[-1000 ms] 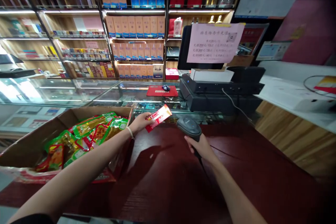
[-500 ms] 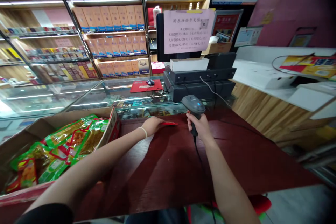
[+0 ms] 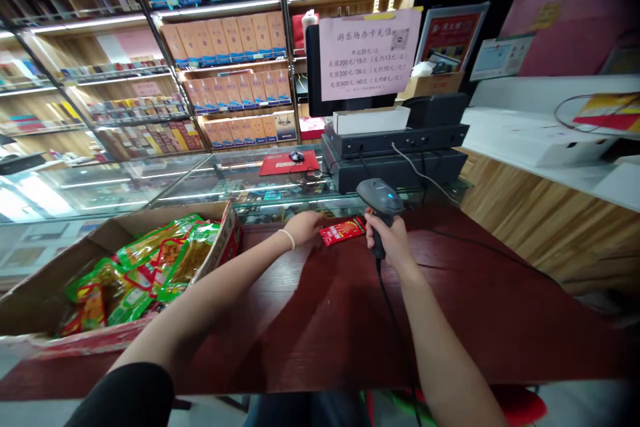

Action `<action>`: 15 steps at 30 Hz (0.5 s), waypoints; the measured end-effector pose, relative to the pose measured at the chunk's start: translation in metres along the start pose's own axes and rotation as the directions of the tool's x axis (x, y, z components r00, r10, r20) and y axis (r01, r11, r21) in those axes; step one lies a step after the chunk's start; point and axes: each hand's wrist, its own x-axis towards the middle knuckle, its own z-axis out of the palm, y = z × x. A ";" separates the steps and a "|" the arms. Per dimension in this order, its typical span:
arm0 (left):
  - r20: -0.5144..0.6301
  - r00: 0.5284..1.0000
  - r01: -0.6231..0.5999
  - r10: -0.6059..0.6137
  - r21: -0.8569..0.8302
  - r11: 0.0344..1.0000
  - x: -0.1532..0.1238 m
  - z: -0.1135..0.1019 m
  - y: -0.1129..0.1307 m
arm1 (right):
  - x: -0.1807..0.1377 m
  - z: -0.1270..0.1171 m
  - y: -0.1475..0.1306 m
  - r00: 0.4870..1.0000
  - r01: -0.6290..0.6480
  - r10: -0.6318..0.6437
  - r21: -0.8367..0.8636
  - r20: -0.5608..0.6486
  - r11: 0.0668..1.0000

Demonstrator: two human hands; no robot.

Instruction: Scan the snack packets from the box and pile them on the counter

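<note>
My left hand, with a pale band at the wrist, is closed on the left end of a small red snack packet. The packet's printed face shows above the dark red tabletop; the fingertips are partly hidden. My right hand is wrapped round the handle of a dark grey barcode scanner with a blue light on top. Its head is just right of and above the packet, and its black cable runs down over the table.
An open cardboard box of green and red snack bags stands at left. Behind the table are a glass counter, a red mouse pad, a black cash drawer and a monitor with a pink paper sign.
The packet has turned from nearly edge-on to showing its printed front. The whole scene has shifted right in view as my head turned left. The scanner stays in my right hand.
</note>
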 end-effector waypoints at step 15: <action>-0.397 0.716 0.569 -0.574 -0.145 0.809 -0.241 -0.152 -0.094 | -0.039 0.086 0.017 0.899 -0.059 0.144 -0.212 0.414 0.976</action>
